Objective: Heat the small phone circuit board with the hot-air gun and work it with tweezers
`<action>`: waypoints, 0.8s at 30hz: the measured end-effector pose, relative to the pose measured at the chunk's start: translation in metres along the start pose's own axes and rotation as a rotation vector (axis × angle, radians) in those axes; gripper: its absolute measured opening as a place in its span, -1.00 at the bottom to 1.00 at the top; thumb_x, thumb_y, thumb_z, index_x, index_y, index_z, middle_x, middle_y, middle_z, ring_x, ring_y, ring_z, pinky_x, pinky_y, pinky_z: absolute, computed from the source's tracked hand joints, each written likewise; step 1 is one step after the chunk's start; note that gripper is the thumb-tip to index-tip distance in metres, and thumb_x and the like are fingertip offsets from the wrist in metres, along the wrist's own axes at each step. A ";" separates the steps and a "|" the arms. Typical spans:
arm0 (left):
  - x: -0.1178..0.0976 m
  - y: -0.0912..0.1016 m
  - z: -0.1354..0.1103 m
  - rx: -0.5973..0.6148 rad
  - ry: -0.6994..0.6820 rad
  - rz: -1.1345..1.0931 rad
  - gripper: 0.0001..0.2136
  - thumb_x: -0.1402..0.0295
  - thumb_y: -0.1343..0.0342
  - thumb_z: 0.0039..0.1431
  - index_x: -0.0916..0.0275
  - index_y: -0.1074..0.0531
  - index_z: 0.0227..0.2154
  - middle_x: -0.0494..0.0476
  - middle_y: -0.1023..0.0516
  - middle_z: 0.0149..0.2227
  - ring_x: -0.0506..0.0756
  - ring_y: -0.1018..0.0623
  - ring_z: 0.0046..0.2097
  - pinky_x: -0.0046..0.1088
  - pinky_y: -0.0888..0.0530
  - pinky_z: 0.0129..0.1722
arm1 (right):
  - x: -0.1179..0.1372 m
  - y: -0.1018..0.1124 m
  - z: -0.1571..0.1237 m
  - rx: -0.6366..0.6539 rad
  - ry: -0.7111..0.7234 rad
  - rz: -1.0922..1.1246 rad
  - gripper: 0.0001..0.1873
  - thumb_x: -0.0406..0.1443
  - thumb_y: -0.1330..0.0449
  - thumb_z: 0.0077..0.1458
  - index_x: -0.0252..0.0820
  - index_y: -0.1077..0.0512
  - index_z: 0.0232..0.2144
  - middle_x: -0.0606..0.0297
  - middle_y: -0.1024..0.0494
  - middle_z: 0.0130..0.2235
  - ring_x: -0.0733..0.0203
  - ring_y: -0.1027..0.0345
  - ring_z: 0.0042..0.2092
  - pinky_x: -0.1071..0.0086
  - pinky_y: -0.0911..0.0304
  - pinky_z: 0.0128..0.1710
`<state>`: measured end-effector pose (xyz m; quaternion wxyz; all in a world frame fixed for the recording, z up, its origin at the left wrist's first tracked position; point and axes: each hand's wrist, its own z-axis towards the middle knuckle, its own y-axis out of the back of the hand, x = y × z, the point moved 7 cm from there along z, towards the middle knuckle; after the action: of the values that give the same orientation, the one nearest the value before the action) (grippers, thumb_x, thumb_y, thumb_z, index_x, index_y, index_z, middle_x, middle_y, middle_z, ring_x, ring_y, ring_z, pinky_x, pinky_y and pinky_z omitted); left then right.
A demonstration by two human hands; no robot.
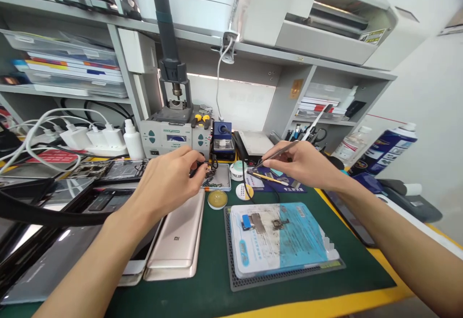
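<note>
My left hand [173,175] is closed round a slim black handle [197,167], most of it hidden by the fingers. It hovers by a small tray [224,177] holding tiny metal parts. My right hand [302,163] pinches grey tweezers [280,153], their tips pointing down-left beside a white round tin [238,170]. Under the tips, a yellow-handled stick tool [269,178] lies across a dark blue card [294,187]. An open dish of amber paste [217,199] and a white-and-yellow round lid [245,191] sit between the hands.
A blue-white pad [307,226] with a small circuit board [279,224] lies on the green mat [289,291]. Phones, including a gold one [177,236], crowd the left. Behind stand a hot-air station [177,137] and a blue unit [223,130]; a spray can [385,149] is at right.
</note>
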<state>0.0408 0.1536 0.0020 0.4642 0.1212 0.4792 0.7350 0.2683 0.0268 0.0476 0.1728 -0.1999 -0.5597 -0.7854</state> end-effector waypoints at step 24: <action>-0.114 -0.040 -0.040 0.154 -0.412 -0.325 -0.82 0.33 -0.05 0.28 0.11 -0.44 -0.09 0.09 -0.50 -0.14 0.07 -0.46 -0.09 -0.39 -0.54 -0.16 | -0.052 0.010 -0.106 0.068 0.017 0.394 -0.92 -0.29 -0.40 0.21 0.05 -0.68 -0.24 0.30 -0.69 -0.27 0.14 -0.54 -0.24 0.23 -0.43 -0.23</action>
<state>0.1001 0.0429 -0.0203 0.6531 0.2249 0.4422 0.5721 0.3054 -0.0741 -0.0019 0.3346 -0.2928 -0.5344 -0.7188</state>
